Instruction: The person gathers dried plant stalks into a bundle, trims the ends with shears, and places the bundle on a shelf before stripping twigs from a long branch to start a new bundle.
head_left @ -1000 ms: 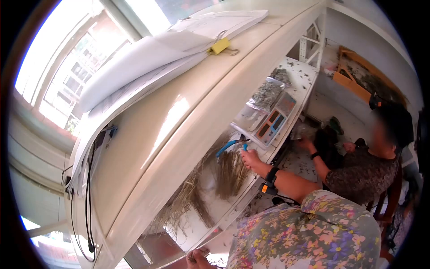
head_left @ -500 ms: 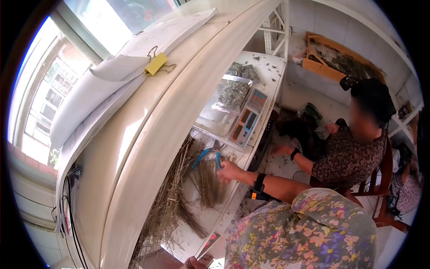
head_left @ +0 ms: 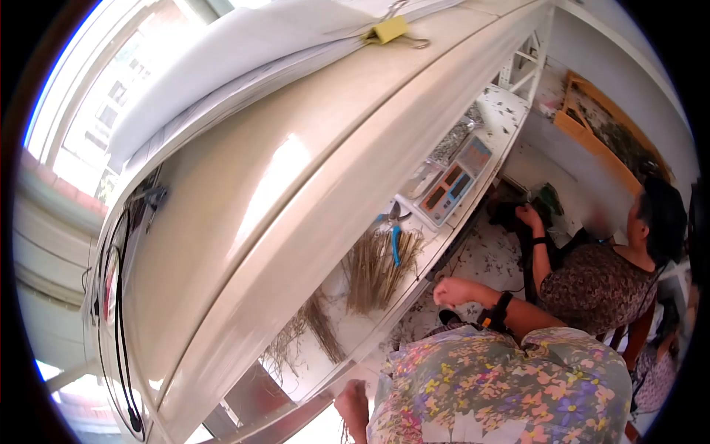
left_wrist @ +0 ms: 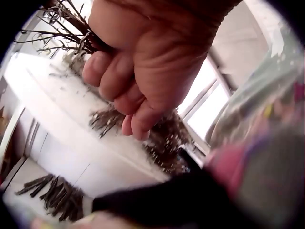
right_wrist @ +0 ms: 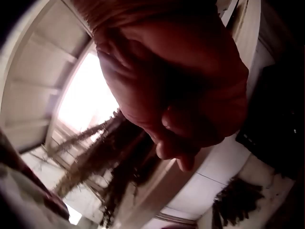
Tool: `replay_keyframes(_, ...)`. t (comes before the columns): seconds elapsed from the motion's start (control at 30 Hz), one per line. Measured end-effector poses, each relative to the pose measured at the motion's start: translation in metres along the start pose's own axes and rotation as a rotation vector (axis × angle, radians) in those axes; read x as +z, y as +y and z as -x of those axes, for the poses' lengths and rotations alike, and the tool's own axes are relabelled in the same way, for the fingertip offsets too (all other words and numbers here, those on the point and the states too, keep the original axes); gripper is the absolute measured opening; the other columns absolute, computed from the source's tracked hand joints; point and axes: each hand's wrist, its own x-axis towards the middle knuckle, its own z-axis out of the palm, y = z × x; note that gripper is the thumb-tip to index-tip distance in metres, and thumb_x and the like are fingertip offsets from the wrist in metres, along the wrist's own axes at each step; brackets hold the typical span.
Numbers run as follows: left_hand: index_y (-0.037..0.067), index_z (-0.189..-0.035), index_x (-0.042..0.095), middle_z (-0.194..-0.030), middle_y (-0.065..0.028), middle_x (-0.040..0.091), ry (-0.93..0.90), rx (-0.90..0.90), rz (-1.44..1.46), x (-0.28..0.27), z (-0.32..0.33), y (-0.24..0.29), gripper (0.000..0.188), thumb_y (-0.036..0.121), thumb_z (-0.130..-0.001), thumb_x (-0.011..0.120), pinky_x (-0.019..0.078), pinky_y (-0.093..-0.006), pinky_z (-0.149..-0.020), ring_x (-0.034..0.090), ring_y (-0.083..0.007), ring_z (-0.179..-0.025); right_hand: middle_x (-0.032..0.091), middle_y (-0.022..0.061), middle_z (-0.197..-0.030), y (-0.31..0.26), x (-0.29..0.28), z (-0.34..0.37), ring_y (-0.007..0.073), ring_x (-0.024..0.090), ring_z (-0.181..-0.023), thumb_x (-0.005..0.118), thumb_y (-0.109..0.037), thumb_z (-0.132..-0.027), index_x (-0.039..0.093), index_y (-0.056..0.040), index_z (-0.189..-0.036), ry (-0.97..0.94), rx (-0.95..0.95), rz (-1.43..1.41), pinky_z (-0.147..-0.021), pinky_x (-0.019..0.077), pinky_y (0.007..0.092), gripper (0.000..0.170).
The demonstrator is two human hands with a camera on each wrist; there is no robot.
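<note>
My left hand [head_left: 352, 403], at the lower edge of the head view, has its fingers curled round thin dry stems. In the left wrist view these twiggy stems [left_wrist: 71, 38] stick out beside the thumb side of the fist. Over the floor in front of the table, my right hand [head_left: 458, 292] has loosely curled fingers with nothing visible in them. Blue-handled pruning shears [head_left: 396, 244] lie on the table, partly over a bundle of dry stems [head_left: 373, 277]. A second bundle [head_left: 322, 333] lies nearer the left hand.
A digital scale [head_left: 447, 192] stands on the lower table beyond the shears. The cream upper shelf [head_left: 296, 185] overhangs the bundles and carries clipped papers [head_left: 296, 44]. Another person [head_left: 599, 285] sits at the right. A wooden tray [head_left: 606, 129] is behind.
My right hand has let go of the pruning shears and moved back from the table toward my lap. The left hand has come further into view with stems. The other person's arm has moved.
</note>
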Motion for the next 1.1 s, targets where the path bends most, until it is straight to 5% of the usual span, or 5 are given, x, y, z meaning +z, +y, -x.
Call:
replay_keyframes(0.23, 0.012, -0.080, 0.062, -0.077, -0.0140, 0.064, -0.544, -0.125, -0.125, 0.100, 0.048, -0.071, 0.020, 0.027, -0.083, 0.049, 0.0481, -0.0444, -0.058, 0.062, -0.0345, -0.074, 0.061, 0.0103, -0.067, 0.117, 0.051, -0.009, 0.0266, 0.056, -0.060, 0.053, -0.019, -0.077, 0.064, -0.0074, -0.077, -0.186, 0.220, 0.582, -0.055, 0.0429, 0.0422, 0.016)
replay_keyframes(0.4, 0.010, -0.083, 0.065, -0.082, -0.0146, 0.065, -0.379, -0.250, 0.167, 0.132, 0.097, -0.093, 0.030, 0.033, -0.085, 0.046, 0.0504, -0.0459, -0.066, 0.062, -0.0360, -0.080, 0.060, 0.0122, -0.072, 0.138, 0.053, -0.018, 0.0288, 0.057, -0.068, 0.056, -0.020, -0.073, 0.062, -0.0042, -0.077, -0.304, 0.261, 0.686, -0.059, 0.0431, 0.0430, 0.017)
replay_keyframes(0.63, 0.009, -0.080, 0.066, -0.084, -0.0156, 0.064, -0.521, -0.414, 0.029, 0.137, 0.115, -0.065, 0.030, 0.033, -0.083, 0.048, 0.0493, -0.0449, -0.069, 0.061, -0.0351, -0.080, 0.063, 0.0179, -0.077, 0.137, 0.047, -0.028, 0.0347, 0.060, -0.073, 0.055, -0.016, -0.069, 0.067, -0.0045, -0.079, -0.278, 0.052, 0.632, -0.065, 0.0476, 0.0421, 0.018)
replay_keyframes(0.87, 0.011, -0.076, 0.066, -0.081, -0.0155, 0.064, -0.363, -0.627, 0.026, 0.149, 0.165, -0.012, 0.033, 0.041, -0.080, 0.052, 0.0495, -0.0443, -0.069, 0.062, -0.0342, -0.079, 0.063, 0.0145, -0.084, 0.119, 0.044, -0.040, 0.0278, 0.060, -0.078, 0.055, -0.020, -0.084, 0.062, -0.0023, -0.094, -0.609, 0.138, 0.649, -0.068, 0.0465, 0.0382, 0.022)
replay_keyframes(1.1, 0.008, -0.078, 0.066, -0.078, -0.0173, 0.063, -0.227, -0.853, 0.256, 0.158, 0.194, -0.007, 0.030, 0.037, -0.072, 0.062, 0.0487, -0.0431, -0.067, 0.060, -0.0360, -0.079, 0.063, 0.0185, -0.087, 0.156, 0.055, -0.052, 0.0332, 0.059, -0.079, 0.056, -0.030, -0.084, 0.062, -0.0025, -0.092, -0.669, -0.086, 0.778, -0.069, 0.0463, 0.0415, 0.029)
